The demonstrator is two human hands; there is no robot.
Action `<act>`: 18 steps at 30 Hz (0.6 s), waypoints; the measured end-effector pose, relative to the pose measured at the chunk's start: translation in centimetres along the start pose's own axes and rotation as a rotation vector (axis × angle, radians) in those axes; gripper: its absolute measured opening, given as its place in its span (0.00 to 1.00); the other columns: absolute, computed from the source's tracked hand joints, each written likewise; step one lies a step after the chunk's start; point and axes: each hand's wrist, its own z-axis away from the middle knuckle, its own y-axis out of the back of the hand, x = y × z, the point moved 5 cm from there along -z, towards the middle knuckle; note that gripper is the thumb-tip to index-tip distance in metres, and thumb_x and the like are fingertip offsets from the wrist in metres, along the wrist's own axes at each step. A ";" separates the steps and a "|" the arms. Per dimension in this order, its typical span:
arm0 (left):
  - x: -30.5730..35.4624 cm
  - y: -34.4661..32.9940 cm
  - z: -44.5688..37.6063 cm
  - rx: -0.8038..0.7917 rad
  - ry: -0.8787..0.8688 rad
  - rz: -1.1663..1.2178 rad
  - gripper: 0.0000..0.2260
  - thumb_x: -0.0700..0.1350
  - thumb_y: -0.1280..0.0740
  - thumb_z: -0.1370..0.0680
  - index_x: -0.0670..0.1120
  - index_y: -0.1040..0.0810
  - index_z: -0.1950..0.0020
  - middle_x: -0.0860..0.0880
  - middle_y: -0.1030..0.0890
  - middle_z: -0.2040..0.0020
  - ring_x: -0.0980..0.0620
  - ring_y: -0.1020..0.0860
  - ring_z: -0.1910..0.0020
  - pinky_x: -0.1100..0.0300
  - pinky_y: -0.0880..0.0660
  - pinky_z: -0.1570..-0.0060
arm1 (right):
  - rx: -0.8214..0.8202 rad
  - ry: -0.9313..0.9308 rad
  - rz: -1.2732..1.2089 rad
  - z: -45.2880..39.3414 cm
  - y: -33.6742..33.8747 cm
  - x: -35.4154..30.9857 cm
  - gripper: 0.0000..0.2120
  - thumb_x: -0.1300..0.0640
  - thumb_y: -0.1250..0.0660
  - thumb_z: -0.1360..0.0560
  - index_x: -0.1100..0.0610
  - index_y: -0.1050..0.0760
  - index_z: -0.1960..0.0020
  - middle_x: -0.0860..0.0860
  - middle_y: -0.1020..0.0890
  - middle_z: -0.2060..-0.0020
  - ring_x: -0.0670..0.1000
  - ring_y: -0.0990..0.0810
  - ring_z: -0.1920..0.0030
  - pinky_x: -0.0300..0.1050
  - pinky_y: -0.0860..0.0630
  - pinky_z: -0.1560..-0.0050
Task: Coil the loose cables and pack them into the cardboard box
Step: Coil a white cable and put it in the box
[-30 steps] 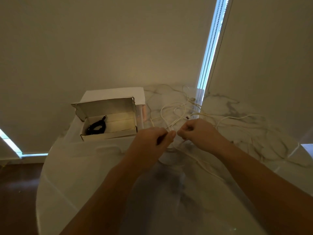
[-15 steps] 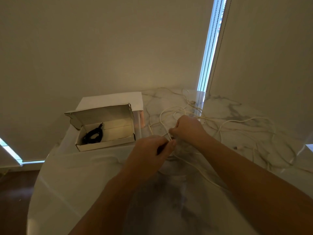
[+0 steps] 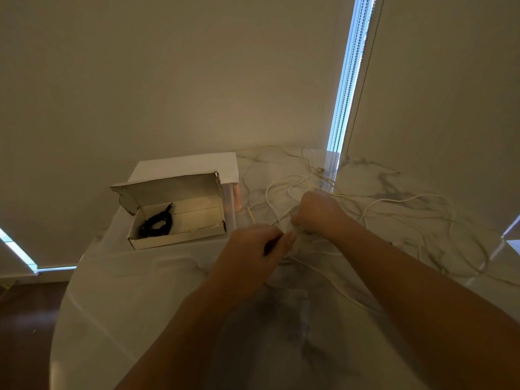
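Running between both hands' fingers [image 3: 289,237], seemingly, white cable [image 3: 394,199].

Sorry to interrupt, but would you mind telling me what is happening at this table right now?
A person is working on a tangle of white cable spread over the marble table. Both hands hold it: the left hand pinches a strand, and the right hand, just beyond it, is curled around more strands. The open box to the left already holds one coiled black cable. The white cable is not yet coiled.
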 end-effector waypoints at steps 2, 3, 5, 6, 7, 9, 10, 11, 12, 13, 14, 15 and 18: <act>-0.1 0.0 0.0 0.009 0.001 -0.003 0.22 0.61 0.42 0.19 0.46 0.18 0.55 0.51 0.20 0.64 0.53 0.24 0.64 0.57 0.27 0.60 | 0.016 -0.006 -0.039 0.4 0.4 0.4 0.14 0.53 0.30 0.26 0.58 0.32 0.63 0.53 0.26 0.61 0.54 0.23 0.55 0.42 0.29 0.60; -0.1 0.0 -0.1 0.020 -0.001 -0.002 0.21 0.60 0.41 0.19 0.46 0.18 0.55 0.51 0.21 0.65 0.54 0.24 0.64 0.60 0.28 0.62 | 0.031 -0.010 -0.079 0.6 0.8 0.6 0.13 0.52 0.30 0.27 0.59 0.30 0.62 0.53 0.25 0.63 0.54 0.22 0.57 0.41 0.30 0.63; 0.1 0.1 -0.1 0.050 -0.003 0.005 0.16 0.55 0.38 0.18 0.47 0.18 0.55 0.55 0.23 0.66 0.57 0.25 0.63 0.68 0.30 0.63 | 0.070 -0.023 -0.227 1.5 1.8 1.2 0.13 0.53 0.30 0.28 0.62 0.24 0.62 0.53 0.23 0.68 0.52 0.22 0.64 0.40 0.33 0.70; 0.2 0.1 -0.2 0.064 0.004 0.014 0.14 0.54 0.37 0.18 0.47 0.17 0.54 0.56 0.23 0.66 0.59 0.24 0.62 0.71 0.31 0.62 | 0.088 -0.028 -0.331 2.1 2.3 1.4 0.13 0.54 0.29 0.29 0.64 0.22 0.63 0.53 0.24 0.70 0.51 0.24 0.67 0.39 0.34 0.71; 0.3 0.0 -0.2 0.080 0.018 0.027 0.12 0.53 0.37 0.18 0.48 0.17 0.51 0.57 0.22 0.64 0.60 0.24 0.59 0.72 0.30 0.60 | 0.093 -0.022 -0.447 2.7 2.7 1.5 0.12 0.56 0.29 0.30 0.66 0.22 0.63 0.53 0.24 0.72 0.51 0.27 0.69 0.39 0.34 0.70; 0.3 -0.1 -0.2 0.111 0.073 0.079 0.10 0.52 0.36 0.18 0.49 0.17 0.46 0.58 0.20 0.59 0.62 0.22 0.56 0.71 0.26 0.56 | 0.068 0.014 -0.674 4.4 3.2 1.5 0.10 0.58 0.28 0.30 0.65 0.21 0.65 0.51 0.25 0.74 0.51 0.29 0.71 0.42 0.32 0.69; 0.4 -0.2 -0.2 0.119 0.112 0.125 0.10 0.52 0.36 0.19 0.51 0.18 0.44 0.58 0.19 0.57 0.63 0.21 0.56 0.70 0.25 0.55 | 0.049 0.036 -0.754 5.2 3.3 1.4 0.10 0.57 0.28 0.29 0.62 0.21 0.66 0.49 0.25 0.75 0.50 0.30 0.71 0.43 0.32 0.69; 0.5 -0.4 -0.2 0.119 0.150 0.181 0.10 0.53 0.36 0.19 0.52 0.19 0.42 0.59 0.19 0.56 0.63 0.20 0.56 0.70 0.23 0.55 | 0.033 0.060 -0.805 6.2 3.3 1.2 0.10 0.56 0.27 0.28 0.59 0.20 0.66 0.48 0.24 0.74 0.48 0.29 0.71 0.43 0.31 0.69; 0.6 -0.5 -0.3 0.113 0.179 0.241 0.11 0.53 0.36 0.19 0.53 0.19 0.40 0.59 0.18 0.55 0.63 0.20 0.56 0.69 0.23 0.56 | 0.021 0.086 -0.835 7.1 3.2 0.9 0.10 0.55 0.28 0.27 0.58 0.19 0.65 0.48 0.22 0.73 0.47 0.29 0.71 0.41 0.31 0.70; 0.8 -0.6 -0.3 0.106 0.198 0.297 0.11 0.53 0.35 0.19 0.53 0.20 0.39 0.59 0.18 0.55 0.62 0.19 0.57 0.70 0.23 0.57 | 0.015 0.117 -0.858 7.9 3.2 0.6 0.10 0.54 0.29 0.26 0.57 0.18 0.64 0.49 0.21 0.72 0.46 0.28 0.71 0.40 0.30 0.70; 0.9 -0.7 -0.3 0.102 0.211 0.341 0.11 0.52 0.35 0.20 0.53 0.20 0.39 0.58 0.17 0.55 0.62 0.19 0.57 0.71 0.23 0.58 | 0.017 0.146 -0.874 8.5 3.1 0.3 0.10 0.54 0.30 0.25 0.57 0.17 0.63 0.50 0.20 0.70 0.46 0.28 0.71 0.39 0.30 0.70; 1.0 -0.7 -0.3 0.101 0.220 0.378 0.11 0.51 0.34 0.20 0.53 0.21 0.39 0.57 0.17 0.55 0.61 0.18 0.57 0.71 0.23 0.58 | 0.028 0.168 -0.882 8.9 3.2 0.1 0.11 0.54 0.31 0.24 0.56 0.16 0.63 0.50 0.18 0.69 0.46 0.28 0.70 0.39 0.30 0.70; 1.0 -0.4 -0.3 0.105 0.235 0.513 0.09 0.48 0.32 0.21 0.52 0.20 0.41 0.53 0.15 0.54 0.57 0.16 0.56 0.66 0.21 0.56 | 0.052 0.199 -0.857 9.2 3.4 0.1 0.11 0.52 0.31 0.23 0.54 0.16 0.61 0.48 0.17 0.68 0.43 0.26 0.69 0.38 0.29 0.67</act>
